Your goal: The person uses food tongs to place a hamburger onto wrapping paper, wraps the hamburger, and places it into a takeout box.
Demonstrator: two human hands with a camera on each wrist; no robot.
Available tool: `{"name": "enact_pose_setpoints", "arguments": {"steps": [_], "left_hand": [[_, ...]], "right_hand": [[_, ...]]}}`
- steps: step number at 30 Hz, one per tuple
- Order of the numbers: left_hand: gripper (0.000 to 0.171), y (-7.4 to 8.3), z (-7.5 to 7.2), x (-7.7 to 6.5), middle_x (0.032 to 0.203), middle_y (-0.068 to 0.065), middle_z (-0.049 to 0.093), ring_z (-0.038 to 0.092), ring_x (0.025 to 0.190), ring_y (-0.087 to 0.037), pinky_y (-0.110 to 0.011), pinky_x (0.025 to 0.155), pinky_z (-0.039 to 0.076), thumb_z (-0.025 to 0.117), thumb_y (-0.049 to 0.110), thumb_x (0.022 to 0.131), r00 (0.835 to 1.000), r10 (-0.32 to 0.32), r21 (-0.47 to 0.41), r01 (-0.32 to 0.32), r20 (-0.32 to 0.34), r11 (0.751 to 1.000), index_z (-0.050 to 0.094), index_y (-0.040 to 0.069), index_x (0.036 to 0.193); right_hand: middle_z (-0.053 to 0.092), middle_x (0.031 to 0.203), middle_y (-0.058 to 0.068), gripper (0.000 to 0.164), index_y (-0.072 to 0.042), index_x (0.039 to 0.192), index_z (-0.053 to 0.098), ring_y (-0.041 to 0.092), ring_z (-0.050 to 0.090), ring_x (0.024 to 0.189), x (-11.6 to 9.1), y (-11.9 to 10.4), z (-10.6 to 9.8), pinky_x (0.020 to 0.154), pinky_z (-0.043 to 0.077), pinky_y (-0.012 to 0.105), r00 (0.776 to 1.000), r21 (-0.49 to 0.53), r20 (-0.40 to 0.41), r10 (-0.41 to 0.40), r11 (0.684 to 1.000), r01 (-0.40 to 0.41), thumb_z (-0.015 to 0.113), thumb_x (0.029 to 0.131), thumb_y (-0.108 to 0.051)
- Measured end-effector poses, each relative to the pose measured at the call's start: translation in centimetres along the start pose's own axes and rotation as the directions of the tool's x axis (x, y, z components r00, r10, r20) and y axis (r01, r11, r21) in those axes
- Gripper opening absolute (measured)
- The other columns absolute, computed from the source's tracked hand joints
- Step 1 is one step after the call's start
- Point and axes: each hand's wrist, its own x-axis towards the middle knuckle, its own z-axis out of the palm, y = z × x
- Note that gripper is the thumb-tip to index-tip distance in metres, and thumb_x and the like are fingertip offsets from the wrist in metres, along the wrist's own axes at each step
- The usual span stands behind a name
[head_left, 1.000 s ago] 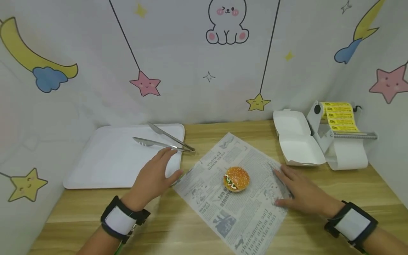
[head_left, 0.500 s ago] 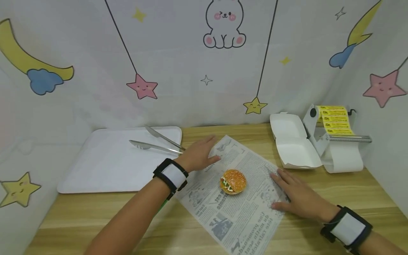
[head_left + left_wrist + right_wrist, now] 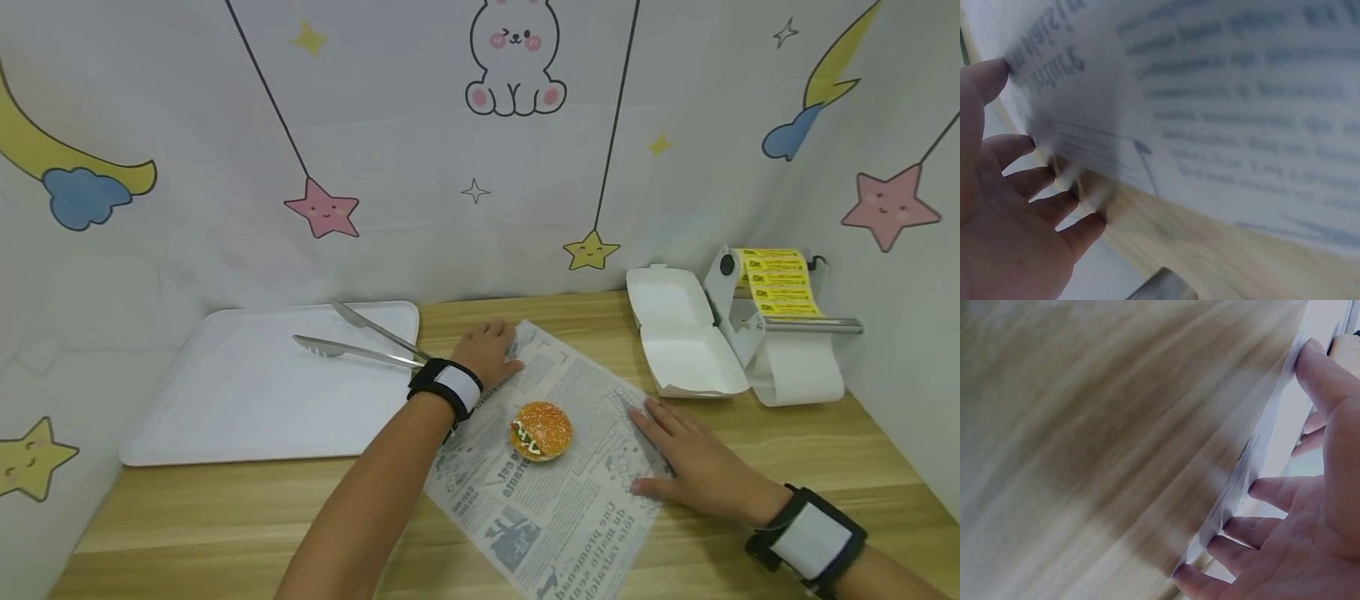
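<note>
A small sesame-bun hamburger (image 3: 542,431) sits in the middle of a newsprint-patterned wrapping paper (image 3: 600,417), turned corner-toward me on the table. My left hand (image 3: 486,354) rests along the paper's far left edge, fingers spread and fairly straight. In the left wrist view, those fingertips (image 3: 1094,225) touch down right at the paper's edge. On the right side, my right hand (image 3: 693,467) lies with its extended fingers over the opposite edge. The right wrist view shows the right fingertips (image 3: 1188,575) along that paper edge. Neither hand grips the hamburger.
A white tray (image 3: 225,400) bears metal tongs (image 3: 360,348), whose near end is hidden behind my left wrist. At the back right stand an opened white takeaway box (image 3: 690,358) and a label dispenser (image 3: 783,325) with yellow stickers. A patterned curtain (image 3: 420,133) hangs behind.
My left hand has moved right and away from me, from beside the tray to the paper's far left edge. The right hand stays on the right edge; the view has shifted slightly.
</note>
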Motion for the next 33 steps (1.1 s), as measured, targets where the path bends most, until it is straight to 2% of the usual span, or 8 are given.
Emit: {"name": "enact_pose_setpoints", "arguments": {"steps": [9,14,16,19,24,27,29,33], "left_hand": [[0.055,-0.4,1.2,0.7,0.15,-0.009,0.03,0.026,0.138,-0.031,-0.05,0.107,0.03,0.049,0.045,0.095,1.0,0.008,-0.025,-0.008,-0.022,1.0,0.038,0.023,0.144],[0.052,-1.0,1.8,1.3,0.146,-0.009,0.036,0.03,0.136,-0.028,-0.047,0.106,0.031,0.055,0.037,0.094,0.995,0.038,-0.179,-0.053,-0.089,0.982,0.041,0.02,0.142],[0.051,-1.0,1.5,1.3,0.143,-0.01,0.041,0.035,0.133,-0.027,-0.044,0.105,0.034,0.057,0.033,0.093,0.99,0.068,-0.291,-0.102,-0.125,0.951,0.044,0.017,0.14],[0.049,-0.8,0.7,1.3,0.136,-0.007,0.048,0.044,0.126,-0.023,-0.038,0.101,0.039,0.058,0.031,0.093,0.983,0.096,-0.466,-0.158,-0.155,0.871,0.046,0.013,0.137],[0.059,0.0,-1.0,0.4,0.135,-0.008,0.05,0.05,0.121,-0.021,-0.036,0.093,0.046,0.059,0.029,0.093,0.985,0.072,-0.629,-0.155,-0.156,0.762,0.034,0.017,0.144],[0.063,0.3,-1.6,-0.3,0.135,-0.01,0.05,0.051,0.12,-0.02,-0.034,0.091,0.047,0.059,0.025,0.093,0.981,0.071,-0.653,-0.172,-0.178,0.738,0.028,0.018,0.147],[0.051,0.4,-1.6,-0.8,0.126,-0.007,0.057,0.057,0.11,-0.016,-0.03,0.086,0.049,0.059,0.023,0.093,0.97,0.102,-0.646,-0.224,-0.221,0.73,0.04,0.016,0.14],[0.019,0.7,-1.5,-2.1,0.105,0.003,0.065,0.059,0.094,-0.006,-0.022,0.083,0.048,0.059,0.017,0.093,0.903,0.2,-0.569,-0.399,-0.38,0.72,0.066,0.013,0.11]], "right_hand": [[0.021,0.152,0.02,0.098,-0.009,0.146,0.033,0.04,0.023,0.137,0.0,-0.1,0.1,0.105,0.023,0.06,1.0,-0.017,0.019,0.021,1.0,-0.02,0.057,0.073,-0.071],[0.023,0.15,0.023,0.098,-0.006,0.145,0.034,0.042,0.025,0.135,-0.1,-0.4,-0.1,0.104,0.024,0.06,1.0,-0.021,0.005,0.001,1.0,-0.001,0.057,0.074,-0.071],[0.024,0.149,0.024,0.098,-0.005,0.144,0.034,0.043,0.025,0.134,-0.1,-0.5,-0.2,0.104,0.024,0.06,1.0,-0.026,0.001,-0.007,1.0,0.007,0.056,0.075,-0.07],[0.024,0.149,0.024,0.098,-0.005,0.145,0.034,0.042,0.025,0.135,-0.1,-0.5,-0.3,0.104,0.024,0.06,1.0,-0.025,0.005,-0.004,1.0,0.005,0.056,0.075,-0.07],[0.023,0.15,0.024,0.098,-0.006,0.145,0.033,0.043,0.024,0.135,0.0,-0.4,-0.3,0.104,0.023,0.061,1.0,-0.019,0.013,0.0,1.0,0.0,0.055,0.075,-0.071],[0.022,0.15,0.023,0.099,-0.006,0.145,0.033,0.043,0.024,0.135,0.1,-0.3,-0.2,0.104,0.023,0.061,1.0,-0.02,0.016,0.0,1.0,0.0,0.055,0.075,-0.072],[0.021,0.151,0.023,0.099,-0.006,0.145,0.032,0.042,0.023,0.135,0.1,-0.2,0.0,0.104,0.023,0.06,1.0,-0.022,0.02,0.004,1.0,-0.003,0.054,0.074,-0.072],[0.021,0.151,0.022,0.099,-0.007,0.146,0.032,0.041,0.022,0.136,0.1,0.0,0.2,0.105,0.023,0.059,1.0,-0.021,0.024,0.003,1.0,-0.003,0.054,0.075,-0.073]]}}
